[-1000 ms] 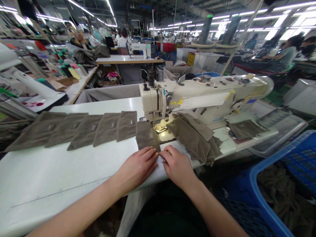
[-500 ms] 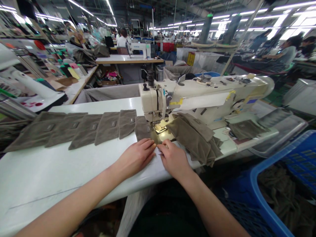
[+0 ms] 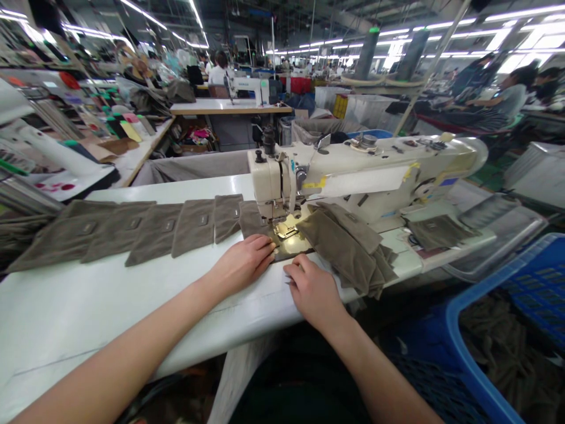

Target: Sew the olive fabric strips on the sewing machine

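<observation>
A grey-brown fabric piece (image 3: 252, 221) lies just left of the presser foot of the white sewing machine (image 3: 267, 185). My left hand (image 3: 242, 262) is closed at this piece's near edge, fingers together, partly hiding it. Across the front edge of the lit metal needle plate (image 3: 293, 246), my right hand (image 3: 312, 288) is curled in a pinch. Two small dark tips stick out from its fingers, looking like thread snips (image 3: 288, 280); the rest is covered. Several similar pieces with small labels (image 3: 193, 227) overlap in a row leftward. A fabric stack (image 3: 348, 247) sits right of the needle.
The white tabletop (image 3: 145, 300) has a rounded front edge. At the lower right stands a blue basket (image 3: 454, 330) with dark fabric inside. One more labelled piece (image 3: 435, 229) lies under the machine's right end. Other workstations and seated people fill the background.
My hands have drawn apart. The left shifted slightly left and up, and the right moved a little right and down, baring the needle plate's front edge between them.
</observation>
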A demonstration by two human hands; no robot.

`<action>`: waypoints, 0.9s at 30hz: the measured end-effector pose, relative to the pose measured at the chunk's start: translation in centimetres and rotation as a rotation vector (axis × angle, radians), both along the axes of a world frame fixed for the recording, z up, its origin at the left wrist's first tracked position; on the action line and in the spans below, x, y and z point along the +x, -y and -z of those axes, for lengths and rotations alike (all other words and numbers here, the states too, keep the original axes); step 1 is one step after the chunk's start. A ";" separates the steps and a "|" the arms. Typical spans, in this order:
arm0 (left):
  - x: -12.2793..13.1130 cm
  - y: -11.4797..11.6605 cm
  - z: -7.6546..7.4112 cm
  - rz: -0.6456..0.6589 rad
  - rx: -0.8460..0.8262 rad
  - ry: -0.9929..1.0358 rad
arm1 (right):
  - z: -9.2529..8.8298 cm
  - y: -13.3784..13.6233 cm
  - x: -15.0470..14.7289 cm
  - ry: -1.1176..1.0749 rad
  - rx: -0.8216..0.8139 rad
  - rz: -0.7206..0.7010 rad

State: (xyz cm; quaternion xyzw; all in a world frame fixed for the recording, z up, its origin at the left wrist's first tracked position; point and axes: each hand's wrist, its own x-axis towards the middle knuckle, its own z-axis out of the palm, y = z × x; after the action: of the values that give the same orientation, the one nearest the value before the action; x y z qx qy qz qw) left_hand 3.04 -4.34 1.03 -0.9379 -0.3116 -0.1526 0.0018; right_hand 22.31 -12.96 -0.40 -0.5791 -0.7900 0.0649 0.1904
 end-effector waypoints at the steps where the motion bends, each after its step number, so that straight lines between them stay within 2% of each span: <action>1: 0.0 -0.2 0.1 -0.007 0.004 -0.005 | 0.0 0.0 0.0 -0.001 0.000 0.001; 16: -0.1 -2.8 -0.1 -0.051 0.024 -0.063 | 0.3 0.1 0.1 -0.007 0.019 0.007; 23: -0.1 -2.9 0.2 -0.049 0.034 -0.049 | 0.7 0.4 -0.1 0.005 0.045 0.037; 27: -0.1 -2.5 0.9 -0.106 0.039 -0.004 | 1.4 0.5 -0.3 -0.010 0.108 0.060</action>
State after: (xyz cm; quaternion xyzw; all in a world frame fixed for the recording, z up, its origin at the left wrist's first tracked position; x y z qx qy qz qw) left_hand 2.93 -1.84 0.17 -0.9200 -0.3580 -0.1566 0.0289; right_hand 22.03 -13.48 -1.83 -0.5912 -0.7736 0.0191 0.2272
